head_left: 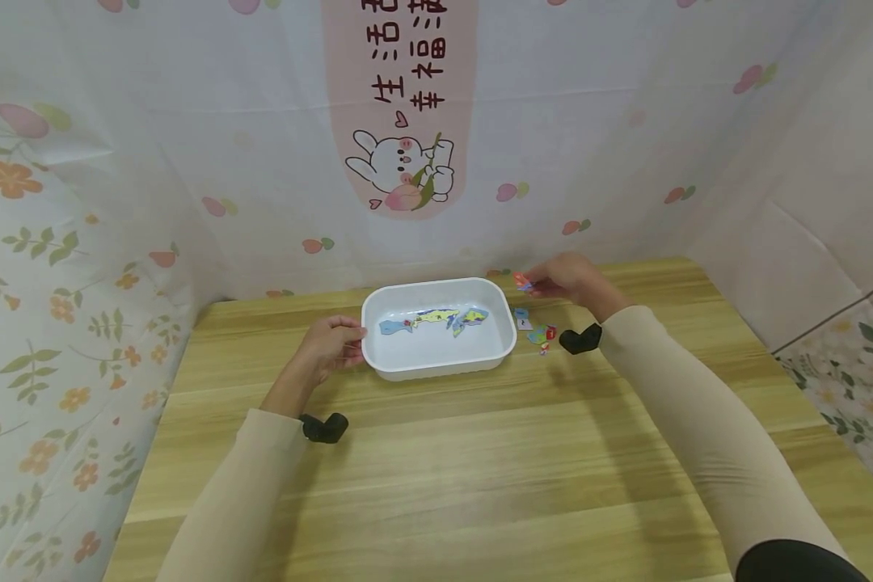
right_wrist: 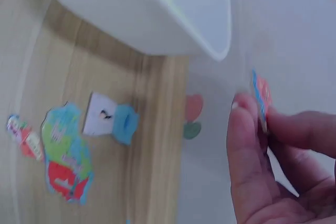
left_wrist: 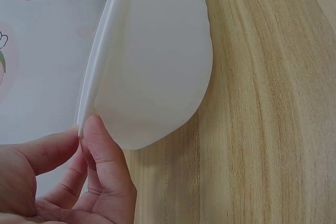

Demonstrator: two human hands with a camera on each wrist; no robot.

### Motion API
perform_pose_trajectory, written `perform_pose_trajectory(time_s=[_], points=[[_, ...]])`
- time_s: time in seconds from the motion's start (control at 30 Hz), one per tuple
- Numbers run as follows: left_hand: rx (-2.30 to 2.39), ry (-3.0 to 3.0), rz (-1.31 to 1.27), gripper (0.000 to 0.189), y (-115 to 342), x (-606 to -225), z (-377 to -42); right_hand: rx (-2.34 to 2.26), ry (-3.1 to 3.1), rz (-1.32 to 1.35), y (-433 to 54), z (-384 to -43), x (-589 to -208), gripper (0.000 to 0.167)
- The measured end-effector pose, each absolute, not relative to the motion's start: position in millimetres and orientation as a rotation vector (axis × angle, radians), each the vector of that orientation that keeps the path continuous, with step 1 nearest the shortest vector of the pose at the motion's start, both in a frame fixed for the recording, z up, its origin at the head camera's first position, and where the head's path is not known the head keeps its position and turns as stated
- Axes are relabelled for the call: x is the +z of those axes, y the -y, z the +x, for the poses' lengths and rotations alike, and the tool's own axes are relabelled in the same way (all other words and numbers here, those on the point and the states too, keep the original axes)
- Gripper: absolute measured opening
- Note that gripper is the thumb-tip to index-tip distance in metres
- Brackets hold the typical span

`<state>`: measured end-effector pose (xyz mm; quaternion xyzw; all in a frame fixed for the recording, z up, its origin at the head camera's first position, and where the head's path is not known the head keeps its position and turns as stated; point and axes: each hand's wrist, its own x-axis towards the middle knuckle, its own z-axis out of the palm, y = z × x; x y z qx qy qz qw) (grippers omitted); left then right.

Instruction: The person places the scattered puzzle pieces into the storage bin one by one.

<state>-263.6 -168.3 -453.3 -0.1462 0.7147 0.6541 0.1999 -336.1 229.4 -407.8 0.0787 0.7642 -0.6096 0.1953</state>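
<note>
A white plastic tray (head_left: 440, 368) with rounded corners stands near the back of the table. My left hand (head_left: 332, 343) pinches its left rim between thumb and fingers; the left wrist view shows the tray wall (left_wrist: 157, 51) close up. Inside lie several flat printed cutouts: a blue one (head_left: 393, 326), a long yellow one (head_left: 436, 319) and a yellow-and-blue one (head_left: 474, 315). Right of the tray, my right hand (head_left: 563, 276) holds up a small red-and-blue flat cutout (right_wrist: 263, 92) between thumb and fingertips, off the table.
Beside the tray's right end lie a white-and-blue cutout (right_wrist: 102, 116), a green-blue-red one (right_wrist: 67, 150) and a small red-and-white figure cutout (right_wrist: 25, 139). A printed curtain (head_left: 575, 145) hangs right behind the wooden table (head_left: 436, 485), with a floral cloth (head_left: 58, 323) at the left.
</note>
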Motion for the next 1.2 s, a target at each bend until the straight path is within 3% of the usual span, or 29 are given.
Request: perform_pose_trajectory(time_s=[0.3, 0.57, 1.2], points=[[1.849, -2.004, -0.381, 0.013, 168.1, -451.5, -261.9, -1.714, -2.088, 0.185, -208.0, -331.4, -397.8, 0.012], [1.818, -2.024, -0.395, 0.022, 167.6, -453.9, -263.8, -1.598, -2.094, 0.137, -179.0, -330.8, -402.7, 0.028], [1.847, -1.998, -0.358, 0.020, 170.8, -457.1, -262.9, -1.401, -2.086, -0.025, -80.3, -324.0, -431.5, 0.021]])
